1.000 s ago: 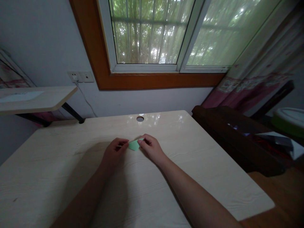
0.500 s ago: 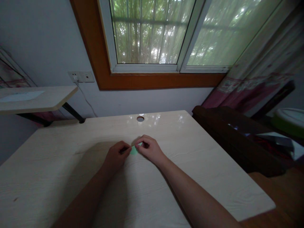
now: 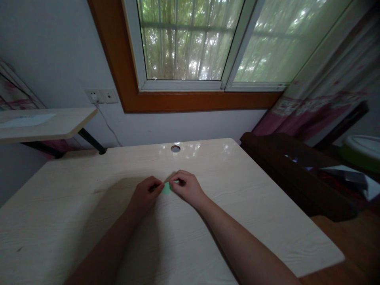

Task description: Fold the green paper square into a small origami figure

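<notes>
A small, flat, light-green piece [image 3: 166, 188], which looks like paper, shows between my two hands just over the pale wood-grain desk [image 3: 202, 237]. My left hand [image 3: 146, 192] pinches its left edge between thumb and fingertips. On the other side, my right hand [image 3: 187, 186] is closed in a pinch at its upper right edge. The fingers cover both ends of the piece, so its full outline is hidden. Both forearms reach in from the bottom of the view.
Beyond the hands is a round hole [image 3: 175, 149] in the desk. A raised shelf [image 3: 68, 122] on black legs stands at the left, a sheet of paper on it. Dark wooden furniture [image 3: 285, 174] with items on it flanks the right edge. A window [image 3: 190, 47] is behind.
My right fingertips have shifted very slightly, and the green piece's visible shape differs a little. My left hand stays in nearly the same place.
</notes>
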Action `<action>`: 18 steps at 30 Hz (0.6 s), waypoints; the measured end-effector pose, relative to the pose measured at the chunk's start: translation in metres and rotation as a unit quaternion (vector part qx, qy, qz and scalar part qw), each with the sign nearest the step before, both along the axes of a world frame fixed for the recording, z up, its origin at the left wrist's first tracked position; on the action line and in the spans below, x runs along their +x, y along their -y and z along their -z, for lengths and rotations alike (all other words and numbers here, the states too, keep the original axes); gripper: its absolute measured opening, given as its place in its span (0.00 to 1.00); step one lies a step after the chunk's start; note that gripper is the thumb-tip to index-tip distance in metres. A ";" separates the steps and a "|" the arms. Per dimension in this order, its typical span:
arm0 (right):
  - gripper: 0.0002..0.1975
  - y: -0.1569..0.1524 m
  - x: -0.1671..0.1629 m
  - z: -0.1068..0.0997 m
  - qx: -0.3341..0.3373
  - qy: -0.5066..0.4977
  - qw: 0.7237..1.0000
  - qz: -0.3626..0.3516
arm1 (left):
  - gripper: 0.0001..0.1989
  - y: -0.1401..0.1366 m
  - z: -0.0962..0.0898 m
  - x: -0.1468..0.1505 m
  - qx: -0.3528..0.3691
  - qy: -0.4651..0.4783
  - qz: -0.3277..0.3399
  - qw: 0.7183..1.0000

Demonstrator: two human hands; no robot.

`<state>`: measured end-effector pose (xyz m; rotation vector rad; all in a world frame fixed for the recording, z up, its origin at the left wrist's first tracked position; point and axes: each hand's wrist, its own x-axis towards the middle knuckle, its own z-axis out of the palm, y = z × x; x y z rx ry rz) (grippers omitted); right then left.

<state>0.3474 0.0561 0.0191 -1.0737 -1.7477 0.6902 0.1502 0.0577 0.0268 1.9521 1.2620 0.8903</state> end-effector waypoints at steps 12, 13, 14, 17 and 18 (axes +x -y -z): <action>0.07 -0.008 0.007 -0.001 -0.049 -0.075 0.984 0.151 | 0.11 -0.005 0.007 -0.004 -0.037 0.051 -0.058 0.996; 0.08 -0.007 0.007 -0.001 -0.045 -0.074 0.988 0.129 | 0.11 -0.005 0.007 -0.004 -0.040 0.054 -0.059 0.996; 0.09 -0.006 0.007 -0.002 -0.039 -0.067 0.992 0.102 | 0.12 -0.005 0.007 -0.004 -0.043 0.056 -0.060 0.996; 0.09 -0.003 0.005 -0.003 -0.029 -0.028 0.999 0.030 | 0.12 -0.004 0.005 -0.003 -0.046 0.056 -0.057 0.996; 0.08 -0.003 0.004 -0.002 -0.027 -0.019 0.999 0.019 | 0.12 -0.004 0.005 -0.003 -0.045 0.056 -0.055 0.996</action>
